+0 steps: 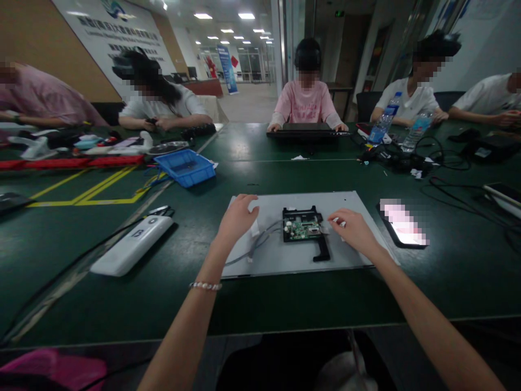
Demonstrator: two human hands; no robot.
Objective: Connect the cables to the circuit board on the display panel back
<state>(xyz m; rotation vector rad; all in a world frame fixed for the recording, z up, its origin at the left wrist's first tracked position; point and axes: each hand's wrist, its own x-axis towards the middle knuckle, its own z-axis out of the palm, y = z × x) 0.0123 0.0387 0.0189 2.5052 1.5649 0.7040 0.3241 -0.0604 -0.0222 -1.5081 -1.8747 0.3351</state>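
A flat pale grey panel lies on the table in front of me. On its middle sits a black plastic frame carrying a green circuit board. Grey cables run from the board's left side across the panel. My left hand is over the panel's left part, thumb apart from loosely bent fingers, with nothing visible in it. Just right of the board, my right hand has thumb and fingertips pinched together. A thin, pale piece shows near those fingertips, too small to make out.
To the left lie a white power bank with a black cable and a blue tray. A phone rests right of the panel. Bottles and tangled black cables stand farther right. Several people sit across the table.
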